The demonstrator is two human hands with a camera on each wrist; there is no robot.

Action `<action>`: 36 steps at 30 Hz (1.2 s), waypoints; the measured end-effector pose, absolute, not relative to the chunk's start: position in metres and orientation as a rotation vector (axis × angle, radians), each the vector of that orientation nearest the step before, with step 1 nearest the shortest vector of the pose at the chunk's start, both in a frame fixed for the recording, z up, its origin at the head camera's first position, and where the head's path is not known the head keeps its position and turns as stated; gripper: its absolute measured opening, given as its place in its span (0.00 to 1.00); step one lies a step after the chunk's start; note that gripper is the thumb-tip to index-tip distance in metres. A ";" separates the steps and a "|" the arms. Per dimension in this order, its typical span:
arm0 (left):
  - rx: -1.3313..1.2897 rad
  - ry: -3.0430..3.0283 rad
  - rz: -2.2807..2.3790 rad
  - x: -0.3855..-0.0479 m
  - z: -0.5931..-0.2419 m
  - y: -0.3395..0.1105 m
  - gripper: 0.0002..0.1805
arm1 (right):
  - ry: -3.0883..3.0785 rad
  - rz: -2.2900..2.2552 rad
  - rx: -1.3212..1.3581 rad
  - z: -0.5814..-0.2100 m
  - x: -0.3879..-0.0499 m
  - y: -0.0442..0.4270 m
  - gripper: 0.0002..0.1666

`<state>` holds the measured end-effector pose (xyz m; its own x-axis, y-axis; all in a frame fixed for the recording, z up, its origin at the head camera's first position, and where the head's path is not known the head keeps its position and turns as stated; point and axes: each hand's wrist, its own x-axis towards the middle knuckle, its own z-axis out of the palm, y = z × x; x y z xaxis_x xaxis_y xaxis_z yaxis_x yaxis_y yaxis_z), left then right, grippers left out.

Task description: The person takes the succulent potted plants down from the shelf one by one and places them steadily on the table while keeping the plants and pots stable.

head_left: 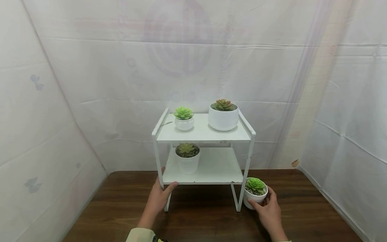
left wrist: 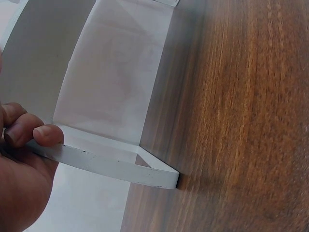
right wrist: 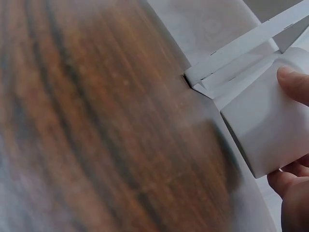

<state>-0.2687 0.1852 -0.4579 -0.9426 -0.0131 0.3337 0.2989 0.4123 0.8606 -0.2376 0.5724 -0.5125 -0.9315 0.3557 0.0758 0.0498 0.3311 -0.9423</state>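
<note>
A white two-tier shelf [head_left: 202, 165] stands on the wooden table. My left hand [head_left: 159, 196] grips its front left post at the lower tier, with the thumb over the tier's front edge; the left wrist view shows the fingers curled round the white frame [left wrist: 111, 166]. At the right of the shelf, my right hand [head_left: 270, 211] holds a white pot [head_left: 253, 199] with a bright green succulent [head_left: 255, 184], thumb on the near side and fingers round the far side. In the right wrist view this pot [right wrist: 270, 121] is tilted in the picture; whether its base touches the table, I cannot tell.
On the top tier are a small round pot [head_left: 184, 124] with a green succulent and a wide white bowl-shaped pot [head_left: 223, 120] with a reddish one. A taller potted succulent [head_left: 188, 163] sits at the lower tier's left. Pale sheeting [head_left: 121, 74] encloses the table [head_left: 205, 222].
</note>
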 end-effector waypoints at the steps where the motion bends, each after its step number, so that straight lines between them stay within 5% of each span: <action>1: -0.243 -2.385 -1.539 -0.269 -0.457 0.185 0.49 | -2.328 1.634 -0.364 -0.513 -0.238 0.572 0.67; 36: -0.214 -2.404 -1.509 -0.271 -0.461 0.184 0.50 | -2.455 1.509 -0.307 -0.522 -0.241 0.583 0.67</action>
